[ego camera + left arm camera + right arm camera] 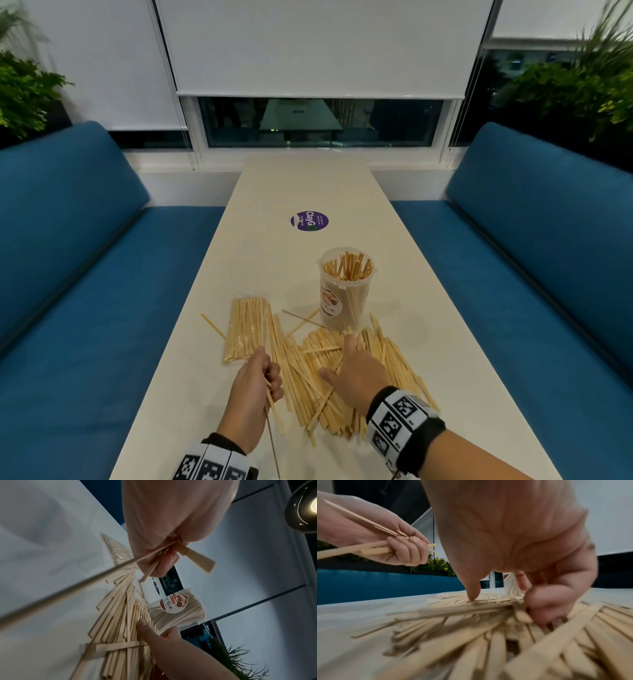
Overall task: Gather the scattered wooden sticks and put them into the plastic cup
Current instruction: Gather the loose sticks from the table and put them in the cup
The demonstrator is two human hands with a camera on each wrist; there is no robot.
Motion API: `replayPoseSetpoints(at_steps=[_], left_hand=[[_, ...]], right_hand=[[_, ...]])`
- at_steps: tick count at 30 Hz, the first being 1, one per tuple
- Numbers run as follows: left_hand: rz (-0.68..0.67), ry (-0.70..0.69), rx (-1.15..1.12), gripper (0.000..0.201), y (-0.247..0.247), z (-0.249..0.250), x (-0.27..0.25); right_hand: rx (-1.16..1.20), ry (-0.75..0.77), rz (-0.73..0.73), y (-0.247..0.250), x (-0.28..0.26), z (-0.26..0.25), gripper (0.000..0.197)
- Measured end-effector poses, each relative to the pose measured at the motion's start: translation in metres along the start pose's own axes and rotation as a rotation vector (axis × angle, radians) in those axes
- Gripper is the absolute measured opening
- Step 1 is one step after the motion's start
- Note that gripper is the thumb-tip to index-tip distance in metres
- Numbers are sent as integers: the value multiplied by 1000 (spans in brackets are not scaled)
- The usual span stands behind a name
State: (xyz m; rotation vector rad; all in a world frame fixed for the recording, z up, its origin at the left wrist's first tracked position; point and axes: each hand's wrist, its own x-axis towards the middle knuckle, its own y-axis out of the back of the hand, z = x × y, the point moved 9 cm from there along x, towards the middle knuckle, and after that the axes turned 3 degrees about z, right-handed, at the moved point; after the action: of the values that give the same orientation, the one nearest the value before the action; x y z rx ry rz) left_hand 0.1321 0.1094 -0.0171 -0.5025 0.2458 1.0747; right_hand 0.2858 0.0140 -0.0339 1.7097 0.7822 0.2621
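Note:
A clear plastic cup [346, 291] stands upright on the white table [301, 192], partly filled with wooden sticks. In front of it lies a broad pile of loose sticks [308, 380]. My left hand [270, 373] hovers at the pile's left edge and grips a few flat sticks and one long thin skewer [72, 588]. My right hand [346, 353] lies on top of the pile just in front of the cup. Its thumb [472, 595] presses down and its fingers [546, 601] curl round sticks in the pile [488, 635].
A clear packet of more sticks [245, 329] lies left of the pile, with single sticks scattered around it. A round purple sticker [309, 221] sits farther back on the table. Blue benches [85, 274] flank both long sides, and the table edges run close to the pile.

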Motion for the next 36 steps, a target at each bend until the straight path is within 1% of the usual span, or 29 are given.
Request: replayPoseSetpoints(at_steps=[3,7,11,14,17,19,23,26,28,30,33,34,36], left_hand=[[0,12,-35,36,1,-1,1],[-56,45,-25,35,-3,-8,3],[-110,72,30,34,-6,-16,6],[-117,67,85,33,-8,-19,7],[-105,57,147,24,-8,-23,9],[-122,50,180,25,-11,-24,10],[-196,39,279,33,-31,-21,4],[-264,15,324,53,-50,-18,-3],[-292,16,320,59,-59,-18,-6],[-300,22,295,59,-65,-15,-10],[-306,52,268,52,-67,-17,-13],[-301,61,272,56,-67,-18,-13],[-292,55,288,73,-64,-20,-12]], right_hand=[[59,-4,-20,-4,1,-4,67],[142,-47,-24,-5,2,-3,57],[242,16,-56,-4,2,-2,53],[300,62,-103,4,-6,1,49],[366,120,-125,17,-19,-2,44],[417,158,-127,26,-27,-5,42],[536,257,-89,42,-41,-19,40],[590,331,-85,50,-54,-36,35],[610,363,-112,50,-61,-47,32],[617,372,-117,49,-65,-53,28],[620,365,-102,49,-67,-54,17],[616,367,-98,49,-67,-54,15],[617,353,-92,49,-68,-54,15]])
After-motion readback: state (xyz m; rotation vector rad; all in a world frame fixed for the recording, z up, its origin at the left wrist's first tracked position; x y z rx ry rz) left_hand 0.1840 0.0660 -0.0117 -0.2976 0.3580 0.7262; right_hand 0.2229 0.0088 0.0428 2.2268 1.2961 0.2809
